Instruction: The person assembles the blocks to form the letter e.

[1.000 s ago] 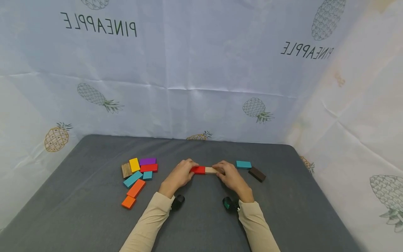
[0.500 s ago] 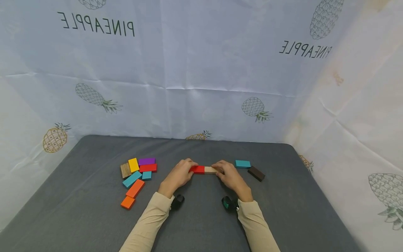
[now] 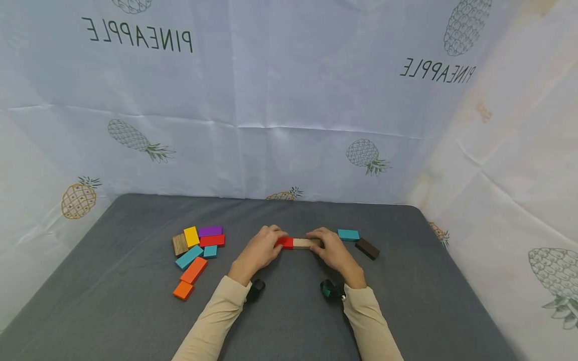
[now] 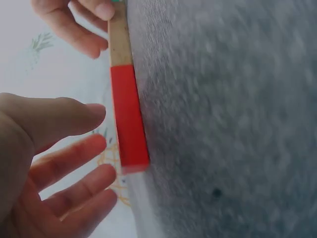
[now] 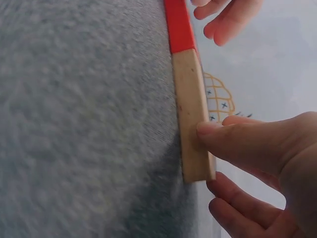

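Note:
A red block [image 3: 286,243] and a plain wooden block [image 3: 302,243] lie end to end on the grey table, in line from left to right. My left hand [image 3: 259,250] is at the red block's left part. Its thumb [image 4: 89,115] and spread fingers stand slightly off that block in the left wrist view. My right hand [image 3: 336,253] pinches the wooden block near its right end, the thumb [image 5: 213,130] on the near face and fingers around the far side and end.
Left on the grey table [image 3: 289,321] lies a loose group of several blocks, among them a purple one [image 3: 210,231], a yellow one [image 3: 191,236] and an orange one [image 3: 194,269]. A teal block [image 3: 348,234] and a dark brown block [image 3: 368,248] lie right of my right hand.
My left hand has shifted slightly right over the red block. The right hand has slid a little right, so more of the wooden block shows.

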{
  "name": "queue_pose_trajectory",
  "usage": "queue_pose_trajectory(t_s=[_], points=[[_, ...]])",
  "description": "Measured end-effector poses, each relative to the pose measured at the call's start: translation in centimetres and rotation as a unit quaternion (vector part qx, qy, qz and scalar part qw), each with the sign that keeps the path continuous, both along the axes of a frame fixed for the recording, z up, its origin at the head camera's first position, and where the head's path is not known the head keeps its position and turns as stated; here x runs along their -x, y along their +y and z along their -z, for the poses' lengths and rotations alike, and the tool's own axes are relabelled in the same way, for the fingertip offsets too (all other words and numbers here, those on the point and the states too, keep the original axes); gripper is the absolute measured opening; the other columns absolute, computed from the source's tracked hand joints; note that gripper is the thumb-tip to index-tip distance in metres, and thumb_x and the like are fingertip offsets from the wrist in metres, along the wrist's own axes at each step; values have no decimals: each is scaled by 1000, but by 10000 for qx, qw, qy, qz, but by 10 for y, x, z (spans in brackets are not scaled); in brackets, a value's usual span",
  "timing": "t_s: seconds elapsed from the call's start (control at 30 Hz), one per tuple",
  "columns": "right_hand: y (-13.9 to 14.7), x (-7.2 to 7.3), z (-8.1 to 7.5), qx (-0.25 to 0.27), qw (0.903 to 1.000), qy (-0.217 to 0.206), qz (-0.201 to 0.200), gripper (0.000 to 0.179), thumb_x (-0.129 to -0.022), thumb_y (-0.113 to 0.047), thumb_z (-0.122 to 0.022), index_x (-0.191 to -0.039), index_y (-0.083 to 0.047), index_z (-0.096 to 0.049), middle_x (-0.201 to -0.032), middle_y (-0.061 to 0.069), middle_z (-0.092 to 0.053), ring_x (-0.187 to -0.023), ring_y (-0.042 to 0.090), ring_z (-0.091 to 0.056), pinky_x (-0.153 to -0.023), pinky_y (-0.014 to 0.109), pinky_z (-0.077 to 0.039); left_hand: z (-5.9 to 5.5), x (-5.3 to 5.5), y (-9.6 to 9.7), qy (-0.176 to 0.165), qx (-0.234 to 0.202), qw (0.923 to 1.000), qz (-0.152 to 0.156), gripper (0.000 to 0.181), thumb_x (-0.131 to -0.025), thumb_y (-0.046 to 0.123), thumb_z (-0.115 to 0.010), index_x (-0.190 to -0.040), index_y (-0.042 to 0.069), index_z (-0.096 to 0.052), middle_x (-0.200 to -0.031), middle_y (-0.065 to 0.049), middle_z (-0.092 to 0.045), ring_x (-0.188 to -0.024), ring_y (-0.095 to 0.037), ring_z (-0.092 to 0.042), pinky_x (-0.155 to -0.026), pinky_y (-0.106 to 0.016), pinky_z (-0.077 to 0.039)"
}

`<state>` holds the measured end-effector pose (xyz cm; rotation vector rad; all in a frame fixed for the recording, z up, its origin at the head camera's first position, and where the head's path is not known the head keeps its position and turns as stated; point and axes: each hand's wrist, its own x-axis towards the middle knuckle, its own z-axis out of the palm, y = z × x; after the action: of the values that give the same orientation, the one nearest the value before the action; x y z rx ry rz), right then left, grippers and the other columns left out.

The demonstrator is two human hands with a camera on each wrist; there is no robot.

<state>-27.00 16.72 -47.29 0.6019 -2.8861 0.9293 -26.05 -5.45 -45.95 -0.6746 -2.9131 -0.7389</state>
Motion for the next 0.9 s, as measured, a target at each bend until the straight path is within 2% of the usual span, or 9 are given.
queue_pose_trajectory(t_s=[0.17, 0.43, 0.73, 0.9], points=[[6, 2, -2, -43, 9999, -56, 107, 33, -90, -9, -71, -123, -5, -69, -125, 14, -64, -117, 33, -61, -99, 50, -50, -2, -6, 7, 270, 24, 9995, 149, 28, -93, 7, -68, -121, 6, -70, -123, -12, -63, -113, -32, -57, -94, -44, -53], [23, 2, -3, 35, 9991, -261, 346, 37, -93, -9, -68, -130, -5, -64, -135, 16, -58, -126, 37, -55, -104, 53, -46, 6, -14, 17, 616, 452, 9964, 379, 27, -93, 11, -69, -120, 11, -71, -119, -7, -65, -110, -27, -59, -91, -39, -54], [46, 4, -7, 91, 9978, 48, 648, 37, -92, -5, -67, -129, -1, -64, -136, 22, -55, -129, 45, -49, -107, 63, -38, 8, -14, 19, 816, 579, 9939, 470, 27, -93, 10, -69, -119, 13, -72, -117, -6, -66, -108, -26, -60, -89, -40, -53], [56, 9, -1, 104, 9961, 245, 836, 36, -93, -4, -67, -128, 0, -64, -137, 23, -55, -128, 46, -48, -106, 62, -40, 8, -13, 20, 777, 636, 9935, 533, 25, -94, 11, -68, -118, 12, -72, -117, -6, -66, -107, -26, -60, -89, -41, -53]])
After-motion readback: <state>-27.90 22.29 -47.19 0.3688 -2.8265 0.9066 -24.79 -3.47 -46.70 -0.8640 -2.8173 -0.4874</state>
